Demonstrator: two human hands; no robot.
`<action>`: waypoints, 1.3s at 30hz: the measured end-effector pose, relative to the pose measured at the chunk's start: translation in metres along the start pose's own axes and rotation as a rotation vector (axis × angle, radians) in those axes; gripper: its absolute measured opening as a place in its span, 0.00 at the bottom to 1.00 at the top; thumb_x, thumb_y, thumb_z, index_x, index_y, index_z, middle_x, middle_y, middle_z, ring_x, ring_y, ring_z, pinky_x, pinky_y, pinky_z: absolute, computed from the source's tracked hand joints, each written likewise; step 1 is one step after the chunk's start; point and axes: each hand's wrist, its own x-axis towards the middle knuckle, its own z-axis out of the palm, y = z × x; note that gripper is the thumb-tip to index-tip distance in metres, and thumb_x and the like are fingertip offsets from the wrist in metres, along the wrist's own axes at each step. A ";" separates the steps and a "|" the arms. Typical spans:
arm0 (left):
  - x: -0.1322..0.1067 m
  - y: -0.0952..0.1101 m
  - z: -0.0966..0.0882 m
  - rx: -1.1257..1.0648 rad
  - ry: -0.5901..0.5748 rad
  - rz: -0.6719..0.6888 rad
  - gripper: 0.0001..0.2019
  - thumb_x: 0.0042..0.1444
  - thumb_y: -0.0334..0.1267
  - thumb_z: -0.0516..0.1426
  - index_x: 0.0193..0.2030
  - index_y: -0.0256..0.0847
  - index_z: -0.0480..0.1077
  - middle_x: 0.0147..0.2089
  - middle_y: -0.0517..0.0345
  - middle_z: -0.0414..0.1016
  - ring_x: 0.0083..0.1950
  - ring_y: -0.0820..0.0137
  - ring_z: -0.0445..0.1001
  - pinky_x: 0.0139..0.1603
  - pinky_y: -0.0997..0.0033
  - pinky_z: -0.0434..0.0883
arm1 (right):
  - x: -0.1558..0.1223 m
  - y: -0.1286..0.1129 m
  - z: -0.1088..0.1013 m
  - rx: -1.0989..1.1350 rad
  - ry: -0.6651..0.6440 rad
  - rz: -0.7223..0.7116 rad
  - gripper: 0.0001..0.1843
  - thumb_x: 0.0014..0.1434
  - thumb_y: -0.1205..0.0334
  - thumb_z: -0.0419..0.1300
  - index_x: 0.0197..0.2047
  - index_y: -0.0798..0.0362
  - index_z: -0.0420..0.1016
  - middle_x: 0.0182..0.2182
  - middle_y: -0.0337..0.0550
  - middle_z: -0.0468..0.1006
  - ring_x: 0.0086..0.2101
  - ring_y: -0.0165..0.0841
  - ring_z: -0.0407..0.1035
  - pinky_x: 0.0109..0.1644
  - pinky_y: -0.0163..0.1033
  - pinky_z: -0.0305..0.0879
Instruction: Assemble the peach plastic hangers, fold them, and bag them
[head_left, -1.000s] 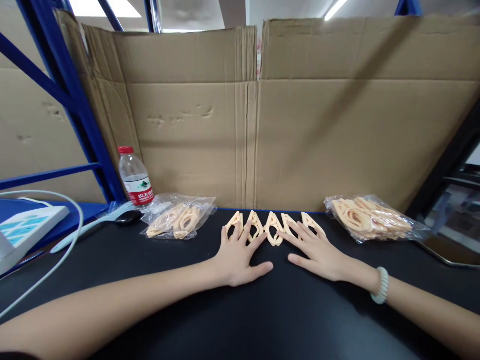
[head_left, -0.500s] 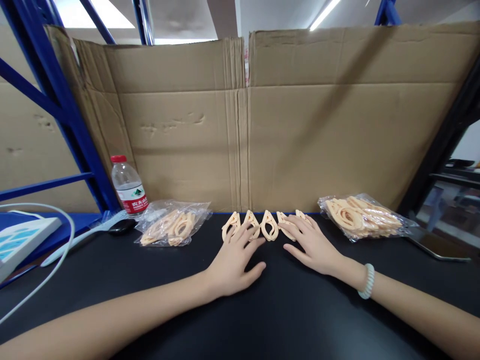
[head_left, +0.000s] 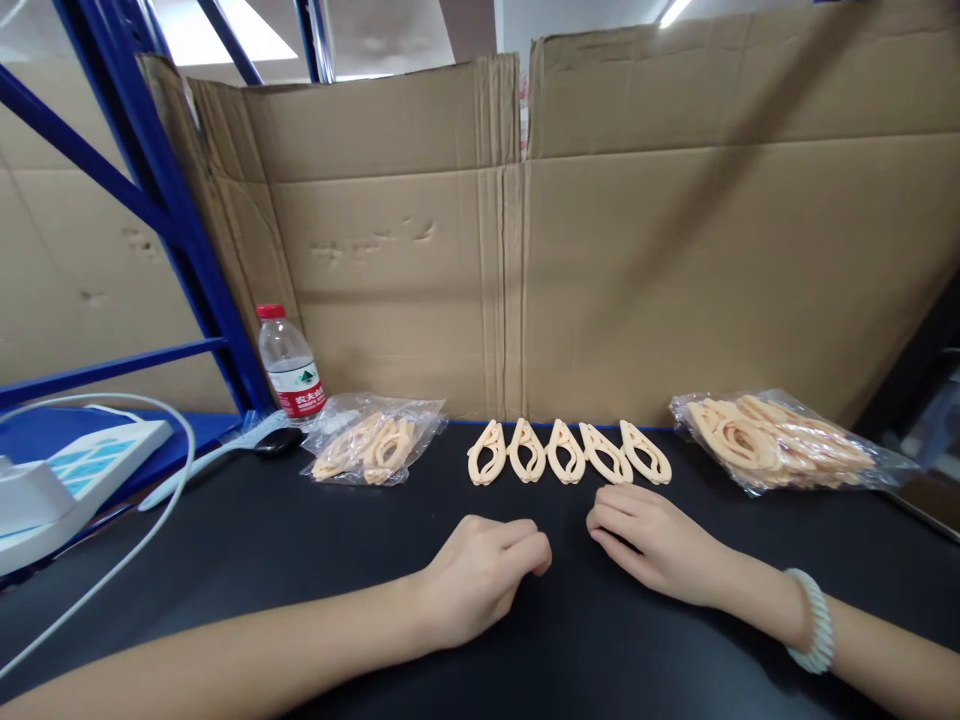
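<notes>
Several beige plastic folding hangers [head_left: 565,452], folded into teardrop shapes, lie in a row on the black tabletop [head_left: 570,660] along its back edge. My left hand [head_left: 484,575] rests in front of the row, its fingers curled into a loose fist, with no object showing in it. To the right, my right hand [head_left: 660,545] is nearer the row, below the two right-hand hangers. Its fingers are bent inward and closed, and nothing shows in them either. A gap of bare tabletop separates the two hands.
Clear plastic bags of similar hangers lie left [head_left: 382,445] and right [head_left: 780,445] of the row. Behind the left bag stands a red-capped water bottle [head_left: 292,370], near a black computer mouse [head_left: 279,442]. A white cable [head_left: 161,510] loops at left; cardboard [head_left: 390,280] walls the back.
Both hands have drawn back toward me from the hangers, and their spread fingers have curled closed. The whole row is now uncovered. The view has shifted slightly.
</notes>
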 end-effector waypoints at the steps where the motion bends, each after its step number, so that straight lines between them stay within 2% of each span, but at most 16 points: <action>1: 0.000 0.000 0.000 0.001 -0.005 0.000 0.14 0.53 0.19 0.44 0.36 0.43 0.61 0.29 0.63 0.65 0.23 0.73 0.61 0.24 0.75 0.58 | 0.000 0.000 0.000 0.001 -0.007 0.001 0.13 0.67 0.68 0.45 0.36 0.54 0.69 0.30 0.43 0.70 0.32 0.34 0.64 0.39 0.40 0.61; 8: 0.002 0.001 -0.004 0.002 -0.066 -0.047 0.18 0.49 0.20 0.46 0.42 0.43 0.63 0.38 0.60 0.67 0.29 0.74 0.67 0.27 0.77 0.63 | -0.002 0.000 0.003 -0.001 0.003 -0.016 0.12 0.67 0.69 0.45 0.38 0.54 0.69 0.30 0.43 0.70 0.32 0.34 0.65 0.39 0.41 0.62; 14: 0.005 0.005 -0.007 -0.077 -0.109 -0.061 0.17 0.53 0.22 0.48 0.47 0.42 0.63 0.45 0.56 0.70 0.38 0.71 0.72 0.36 0.76 0.69 | -0.002 0.000 0.003 -0.035 0.011 -0.038 0.13 0.67 0.69 0.46 0.38 0.53 0.70 0.30 0.43 0.70 0.32 0.34 0.66 0.39 0.40 0.61; 18: 0.006 0.006 -0.006 -0.114 -0.103 -0.071 0.14 0.55 0.24 0.48 0.46 0.41 0.64 0.45 0.55 0.70 0.41 0.70 0.72 0.40 0.75 0.70 | -0.002 0.000 0.004 -0.075 0.010 -0.058 0.13 0.68 0.68 0.45 0.37 0.53 0.70 0.30 0.43 0.70 0.31 0.34 0.65 0.38 0.40 0.60; 28: 0.006 0.004 -0.003 -0.120 -0.097 -0.039 0.12 0.55 0.23 0.48 0.41 0.41 0.65 0.41 0.56 0.73 0.39 0.70 0.72 0.40 0.75 0.70 | -0.002 -0.003 0.002 -0.114 0.018 -0.090 0.14 0.68 0.68 0.45 0.36 0.54 0.70 0.29 0.42 0.69 0.29 0.34 0.62 0.36 0.39 0.58; 39: 0.006 0.004 -0.003 -0.105 -0.094 -0.038 0.12 0.54 0.23 0.48 0.41 0.41 0.66 0.41 0.56 0.73 0.40 0.69 0.72 0.39 0.74 0.69 | -0.001 -0.003 0.001 -0.122 0.040 -0.109 0.15 0.68 0.68 0.45 0.36 0.54 0.71 0.28 0.42 0.70 0.29 0.33 0.62 0.35 0.39 0.58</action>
